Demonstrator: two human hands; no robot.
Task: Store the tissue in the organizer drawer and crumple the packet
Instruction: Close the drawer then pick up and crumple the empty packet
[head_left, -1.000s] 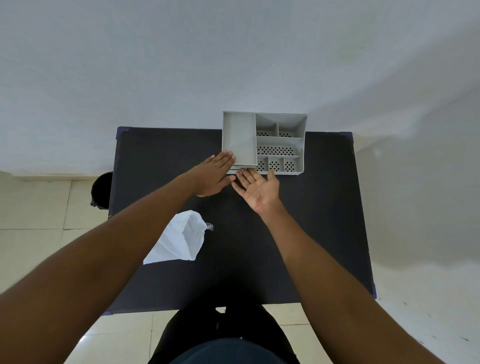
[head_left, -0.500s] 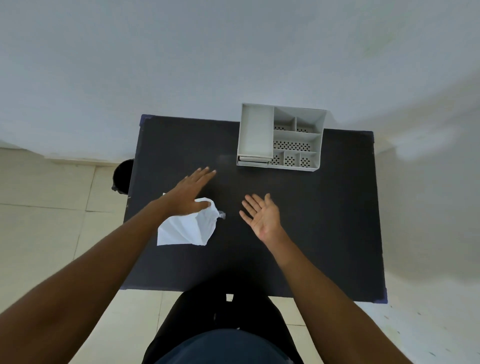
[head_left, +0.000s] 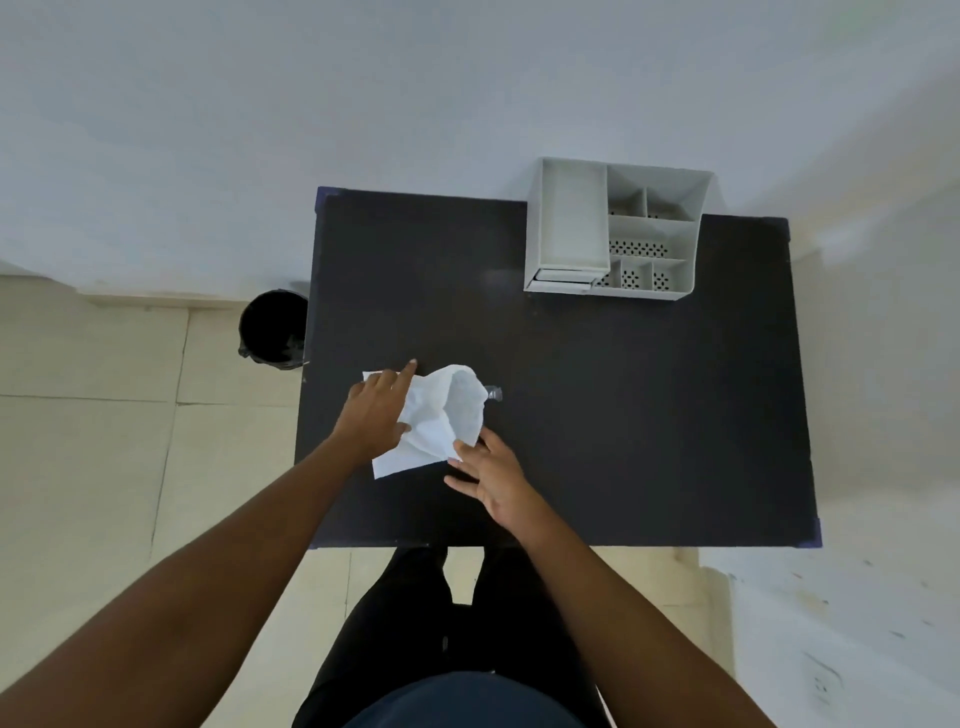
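Pretty soft even daylight, faint glare on the desk (head_left: 498, 280) beyond the hands (head_left: 376, 415), wide-angle warping at the edges.

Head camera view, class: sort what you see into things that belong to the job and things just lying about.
Belongs to the job:
white packet
grey organizer with its drawer
left hand and right hand, both on the packet

Just lying about:
black bin on the floor
black table
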